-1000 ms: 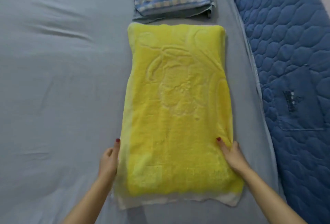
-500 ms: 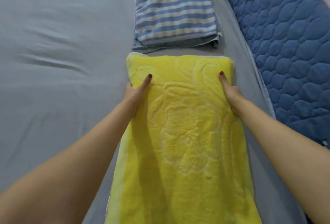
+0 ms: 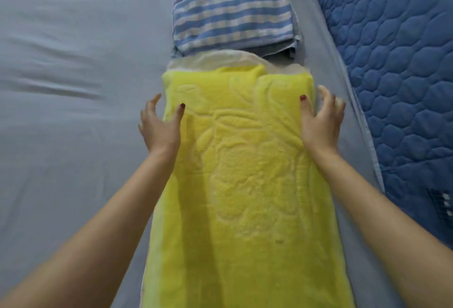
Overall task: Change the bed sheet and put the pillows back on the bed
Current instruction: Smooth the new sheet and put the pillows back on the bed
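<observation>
The sheet (image 3: 73, 136) is lying smooth; both pillows are on the bed. The left hand (image 3: 160, 127) and right hand (image 3: 321, 123), fingers spread, are flanking the yellow pillow (image 3: 245, 197) just below the striped pillow (image 3: 232, 8), holding nothing.

Two pillows (image 3: 245, 185), two hands (image 3: 159, 126), one grey sheet (image 3: 61, 111), one blue quilt (image 3: 392, 62).

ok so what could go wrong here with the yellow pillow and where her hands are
The yellow towel cover has ridden back at the far end, baring the pale pillow; more smoothing by the left hand and right hand might bunch it further. The pillow's far end butts against the striped folded blanket, so a push could shove that askew.
</observation>
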